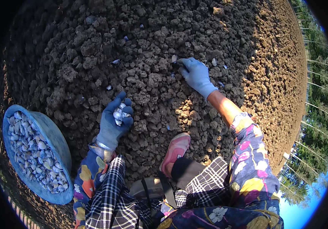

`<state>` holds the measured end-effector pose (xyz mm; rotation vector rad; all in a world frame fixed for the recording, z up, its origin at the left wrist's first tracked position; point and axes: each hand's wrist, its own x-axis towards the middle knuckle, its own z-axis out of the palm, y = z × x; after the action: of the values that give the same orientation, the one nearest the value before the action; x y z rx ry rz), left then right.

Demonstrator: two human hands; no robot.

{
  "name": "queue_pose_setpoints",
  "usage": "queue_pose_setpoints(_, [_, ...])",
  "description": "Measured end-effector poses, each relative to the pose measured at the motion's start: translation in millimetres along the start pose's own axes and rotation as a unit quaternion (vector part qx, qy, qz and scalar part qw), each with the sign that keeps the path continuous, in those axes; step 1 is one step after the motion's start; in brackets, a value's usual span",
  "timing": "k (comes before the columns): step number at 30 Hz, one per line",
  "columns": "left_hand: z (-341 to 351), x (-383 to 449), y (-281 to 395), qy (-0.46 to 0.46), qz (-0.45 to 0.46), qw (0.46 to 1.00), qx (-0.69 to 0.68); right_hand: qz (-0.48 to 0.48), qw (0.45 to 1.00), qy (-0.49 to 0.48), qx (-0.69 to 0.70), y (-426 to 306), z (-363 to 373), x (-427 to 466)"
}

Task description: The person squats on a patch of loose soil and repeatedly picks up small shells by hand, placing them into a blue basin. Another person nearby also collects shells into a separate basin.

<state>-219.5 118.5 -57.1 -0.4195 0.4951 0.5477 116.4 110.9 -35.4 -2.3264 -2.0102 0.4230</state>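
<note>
My left hand (pixel 114 121), in a blue-grey glove, is closed around several garlic cloves (pixel 120 114), palm turned up above the soil. Farther up and to the right, my gloved right hand (pixel 194 73) reaches down to the clods, its fingertips beside a pale clove (pixel 174 58). Whether those fingers pinch anything is hidden. Other cloves lie apart on the soil, one left of centre (pixel 115 61), one (pixel 109 87) above my left hand and another (pixel 214 62) right of my right hand. A blue basin (pixel 52 134) full of garlic cloves stands at the left.
Cloddy brown soil (pixel 152 34) spreads all around, shaded in the middle and sunlit at the right. A pink shoe (pixel 178 147) rests on it below my hands. Trees (pixel 319 100) stand at the far right edge.
</note>
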Motion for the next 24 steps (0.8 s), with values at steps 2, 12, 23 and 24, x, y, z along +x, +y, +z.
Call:
queue_pose_setpoints(2, [-1, -4, 3, -0.001, 0.005, 1.000, 0.007, -0.019, 0.999, 0.025, -0.006, -12, 1, 14])
queue_pose_setpoints(12, [1, 2, 1, 0.003, -0.007, 1.000, 0.004, 0.147, 0.986, 0.019, 0.078, -25, 27, 44])
queue_pose_setpoints(23, [-2, -1, 2, -0.006, 0.002, 1.000, -0.014, 0.088, 0.990, -0.024, -0.111, 10, 33, 57])
queue_pose_setpoints(24, [-3, 0, 2, -0.007, -0.003, 1.000, -0.020, 0.064, 0.988, -0.045, -0.132, 10, 32, 55])
